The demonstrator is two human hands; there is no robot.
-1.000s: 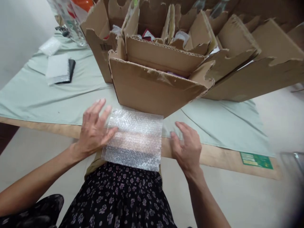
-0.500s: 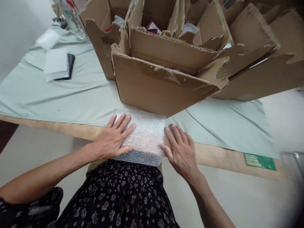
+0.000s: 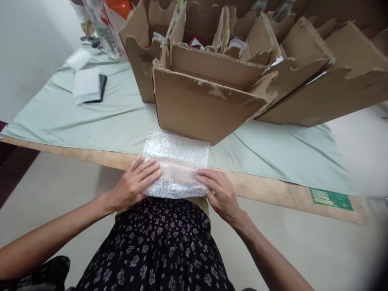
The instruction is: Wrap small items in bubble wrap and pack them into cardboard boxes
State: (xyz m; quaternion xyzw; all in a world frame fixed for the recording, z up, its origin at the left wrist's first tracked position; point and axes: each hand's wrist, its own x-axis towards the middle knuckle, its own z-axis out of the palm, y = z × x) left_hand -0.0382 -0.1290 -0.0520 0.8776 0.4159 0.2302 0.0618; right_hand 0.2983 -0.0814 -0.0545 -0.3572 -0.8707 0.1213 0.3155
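Just in front of the brown box (image 3: 200, 105), your left hand (image 3: 133, 184) and right hand (image 3: 220, 192) each grip one side of the bubble wrap (image 3: 178, 147), probably to keep it straight and even.

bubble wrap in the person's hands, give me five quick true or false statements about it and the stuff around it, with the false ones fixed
1. The left hand and the right hand are both on the bubble wrap. True.
2. All of the bubble wrap lies on the cloth. False: its near end reaches past the wooden edge.
3. The cardboard box nearest the bubble wrap is open at the top. True.
4. The black item lies on top of the white packet. False: the white packet partly covers it.
5. A green label shows on the wooden edge, towards the right of the picture. True.
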